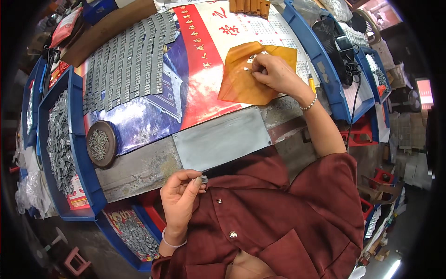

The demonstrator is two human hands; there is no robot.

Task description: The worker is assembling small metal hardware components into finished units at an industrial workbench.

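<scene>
My left hand (180, 197) is closed in front of my body, below the bench's front edge. Its thumb and forefinger pinch a small grey block (204, 179). At the far right of the bench my right hand (277, 74) reaches over a translucent orange sheet (234, 86). Its fingers are pressed together in a pinch beside several small silvery metal pieces (251, 59) lying on that sheet; whether one is between the fingertips is hidden. A pale grey metal plate (223, 139) lies along the bench's front edge between my hands.
Rows of grey blocks (130, 60) cover the back left of the printed poster (195, 69). A round brown dish (111, 149) holds tiny metal parts. Blue trays flank the bench: one with grey blocks (60, 139) left, another (320, 60) right. A yellow-handled tool (311, 83) lies near my right wrist.
</scene>
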